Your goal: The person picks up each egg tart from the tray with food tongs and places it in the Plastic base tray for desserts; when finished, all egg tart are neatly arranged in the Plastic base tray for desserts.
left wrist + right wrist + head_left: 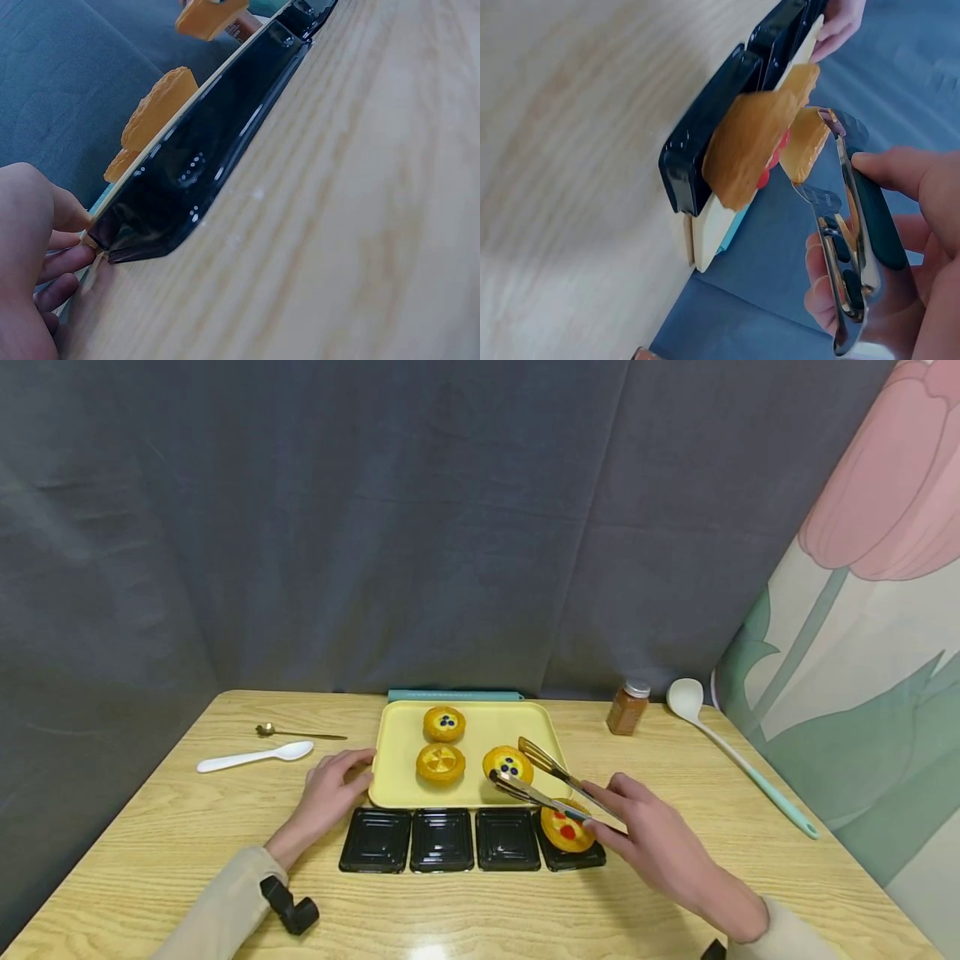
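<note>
While wrapping the fingers of the right hand (656, 831) around metal tongs (877, 214) with dark green grips, pinches the left rim of a yellow tray (397, 727) in the fingers of the left hand (330, 793). Just left of the right fingertips, has a red-topped tart (558, 842) in the endmost of four black containers (442, 841), in a row reaching back toward the left fingers. Beyond the right fingers and to their left, straddles a berry tart (498, 757) at the tray's right half with the spread tips of the tongs; cannot tell contact from a slight gap there. To the right of the left fingers, has on the same tray a tart with yellow wedges (440, 768) and, farther off, a second berry tart (432, 727). Left of the left fingers, has a white spoon (247, 760) and, a little farther, a small gold-coloured spoon (307, 735). Right of the right fingers, has a ladle (757, 778) lying slantwise; beyond them, a lidded jar (627, 712). Past all fingers, shows a teal bar (453, 696) behind the tray, then a dark curtain (390, 527).
</note>
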Tool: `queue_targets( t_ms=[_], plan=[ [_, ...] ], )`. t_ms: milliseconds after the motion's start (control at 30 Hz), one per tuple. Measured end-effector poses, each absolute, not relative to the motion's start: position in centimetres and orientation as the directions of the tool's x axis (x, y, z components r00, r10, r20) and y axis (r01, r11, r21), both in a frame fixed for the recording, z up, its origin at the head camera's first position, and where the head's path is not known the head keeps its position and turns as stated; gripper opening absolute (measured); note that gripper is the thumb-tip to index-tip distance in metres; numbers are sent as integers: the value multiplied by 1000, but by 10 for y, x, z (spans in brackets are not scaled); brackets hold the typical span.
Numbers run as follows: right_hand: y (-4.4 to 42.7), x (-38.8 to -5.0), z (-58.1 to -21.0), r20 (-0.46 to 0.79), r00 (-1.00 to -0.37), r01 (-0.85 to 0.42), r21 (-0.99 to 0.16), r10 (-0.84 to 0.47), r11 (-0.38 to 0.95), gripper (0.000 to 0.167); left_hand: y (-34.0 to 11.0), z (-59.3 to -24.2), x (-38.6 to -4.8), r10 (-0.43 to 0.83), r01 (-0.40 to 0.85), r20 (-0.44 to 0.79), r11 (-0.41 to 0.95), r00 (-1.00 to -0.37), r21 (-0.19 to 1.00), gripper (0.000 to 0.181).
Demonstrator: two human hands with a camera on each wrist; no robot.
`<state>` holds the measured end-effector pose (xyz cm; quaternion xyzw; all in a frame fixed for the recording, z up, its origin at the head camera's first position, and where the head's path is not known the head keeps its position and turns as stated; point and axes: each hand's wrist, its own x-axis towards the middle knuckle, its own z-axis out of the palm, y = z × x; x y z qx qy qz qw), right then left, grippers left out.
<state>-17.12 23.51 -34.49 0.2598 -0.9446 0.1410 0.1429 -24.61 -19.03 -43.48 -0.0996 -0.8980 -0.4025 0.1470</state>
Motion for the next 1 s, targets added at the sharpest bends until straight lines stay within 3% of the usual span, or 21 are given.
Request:
queue_targets(
  t_ms=[600, 800, 1000],
  plan=[
    [241, -137, -355, 353, -797, -574, -194, -490, 795, 48, -190, -435, -246, 60, 299, 347, 656, -936, 693, 38],
    [242, -132, -357, 272, -835, -536, -207, -478, 818, 47, -190, -435, -246, 59, 295, 342, 656, -938, 695, 38],
    [243, -129, -359, 264, -831, -543, -199, -489, 816, 46, -190, -435, -246, 58, 293, 340, 656, -939, 696, 38]
  ],
)
